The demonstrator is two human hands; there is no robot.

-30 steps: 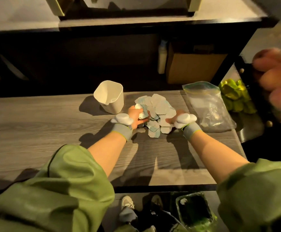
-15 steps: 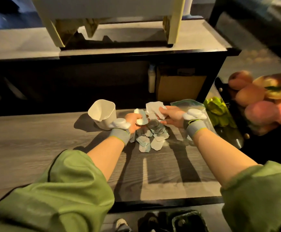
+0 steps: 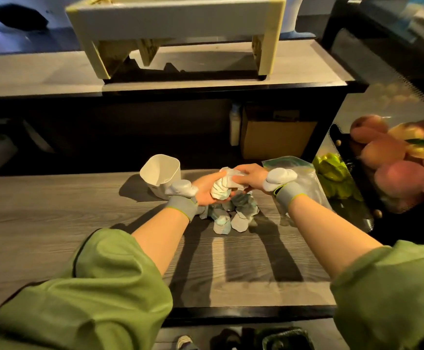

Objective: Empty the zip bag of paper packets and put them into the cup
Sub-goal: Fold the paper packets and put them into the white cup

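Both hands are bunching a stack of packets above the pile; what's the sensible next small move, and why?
Probably carry the gathered packets, held between left hand and right hand, leftward over the cup and drop them in: the cup looks empty, and more packets lie below.

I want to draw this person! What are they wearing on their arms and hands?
Both arms have baggy green sleeves pushed up, leaving the forearms bare. Each wrist wears a grey band with a thin yellow-green edge, and a lumpy white pad sits on the back of the left hand and the right hand. The fingers are bare.
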